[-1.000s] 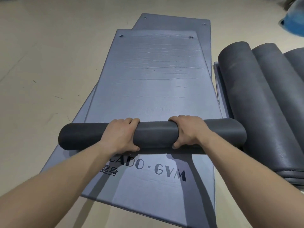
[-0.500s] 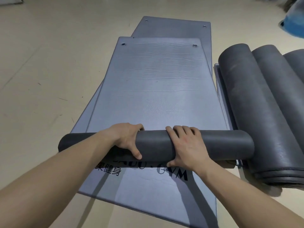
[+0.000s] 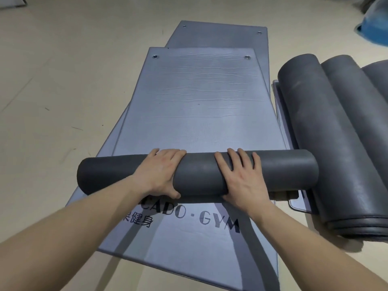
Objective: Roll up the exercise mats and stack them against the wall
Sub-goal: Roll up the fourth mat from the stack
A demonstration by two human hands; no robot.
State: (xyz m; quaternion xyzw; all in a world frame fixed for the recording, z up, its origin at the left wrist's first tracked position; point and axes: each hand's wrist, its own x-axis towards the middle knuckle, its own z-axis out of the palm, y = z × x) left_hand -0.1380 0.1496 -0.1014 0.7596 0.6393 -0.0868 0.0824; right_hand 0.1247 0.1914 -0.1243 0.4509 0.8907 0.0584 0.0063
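Note:
A dark grey, partly rolled exercise mat (image 3: 199, 175) lies crosswise in front of me. Its unrolled blue-grey part (image 3: 199, 101) stretches away, with two metal eyelets at the far end. My left hand (image 3: 159, 175) presses on the roll left of centre, fingers laid over the top and thumb on the near side. My right hand (image 3: 241, 179) lies flat on the roll right of centre, fingers spread. Under it lies a flat mat (image 3: 189, 248) printed "CADO·GYM". A further flat mat (image 3: 220, 36) sticks out beyond.
Three rolled dark mats (image 3: 327, 133) lie side by side at the right, resting on another flat mat (image 3: 280, 114); the roll's right end nearly touches them. A blue object (image 3: 375, 28) sits at the top right. Beige floor (image 3: 52, 91) spreads to the left.
The roll has turned away from me and grown thicker. Both hands have slid from the near side up over its top, and the fingers have straightened.

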